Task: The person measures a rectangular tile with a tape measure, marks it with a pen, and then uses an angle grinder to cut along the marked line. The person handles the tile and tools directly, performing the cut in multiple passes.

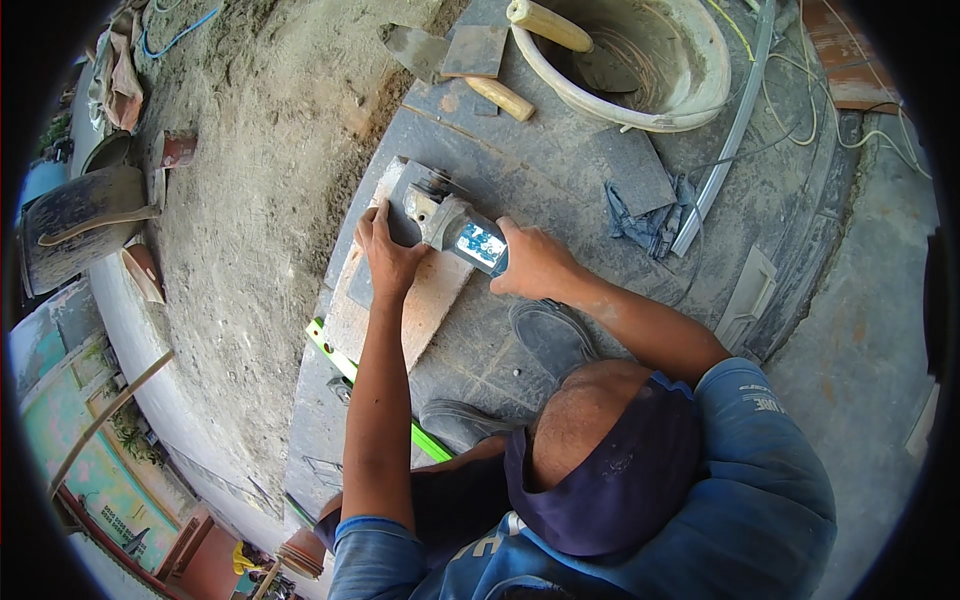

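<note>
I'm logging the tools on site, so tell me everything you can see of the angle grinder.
The angle grinder is a small handheld power tool with a grey metal head and a blue-labelled body. It lies slanted across a dark tile piece on a wooden board, head toward the upper left. The right hand grips its body; the left hand presses the tile beside it. Its disc is not clearly visible.

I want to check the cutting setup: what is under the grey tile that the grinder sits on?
Under the grey tile lies a pale wooden board, itself on dark floor tiles. The left hand presses the tile; the right hand grips the angle grinder. The grinder hides its disc's contact.
</note>
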Demonstrator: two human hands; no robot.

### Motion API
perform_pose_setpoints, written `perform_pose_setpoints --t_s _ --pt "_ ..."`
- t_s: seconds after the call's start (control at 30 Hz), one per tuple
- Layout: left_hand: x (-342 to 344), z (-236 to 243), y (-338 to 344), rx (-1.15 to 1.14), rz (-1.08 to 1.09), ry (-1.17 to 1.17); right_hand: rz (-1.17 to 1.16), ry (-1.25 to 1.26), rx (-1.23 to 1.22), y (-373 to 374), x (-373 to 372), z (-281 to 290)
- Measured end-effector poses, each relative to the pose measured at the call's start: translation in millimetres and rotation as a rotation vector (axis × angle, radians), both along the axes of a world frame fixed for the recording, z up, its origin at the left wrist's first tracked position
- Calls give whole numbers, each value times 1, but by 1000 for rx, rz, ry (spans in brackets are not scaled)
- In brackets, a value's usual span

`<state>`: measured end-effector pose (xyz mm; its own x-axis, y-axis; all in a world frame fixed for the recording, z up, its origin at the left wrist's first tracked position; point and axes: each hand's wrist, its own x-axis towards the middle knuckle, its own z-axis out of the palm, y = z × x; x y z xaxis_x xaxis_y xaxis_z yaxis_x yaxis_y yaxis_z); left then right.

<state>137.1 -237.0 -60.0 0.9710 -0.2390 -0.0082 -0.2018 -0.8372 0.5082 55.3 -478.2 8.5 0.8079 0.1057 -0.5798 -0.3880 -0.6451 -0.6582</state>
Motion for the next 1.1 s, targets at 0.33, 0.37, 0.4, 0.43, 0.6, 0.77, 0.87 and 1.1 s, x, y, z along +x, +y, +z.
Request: perform_pose_setpoints --t_s 0.33,0.37,0.4,0.43,0.6,0.77,0.87,1.1 --pt "3 6 -3 6 21 42 0 5 -22 -1 -2 3" --pt "4 8 -5 8 19 61 -18 16 -36 -3 -3 5" --pt "3 12 -11 19 0 80 2 8 -34 -7 -6 5" --pt "2 13 -8 34 7 83 -28 -3 -30 -4 -7 5" --pt "7 25 2 75 7 149 -105 -3 -8 -15 1 17" --pt "0 48 58 24 2 168 -142 -147 28 -23 7 26" --pt "-21 67 111 51 -69 223 -178 -145 117 -20 10 29" --pt "-112 78 222 55 172 494 -135 -140 109 -17 9 29"
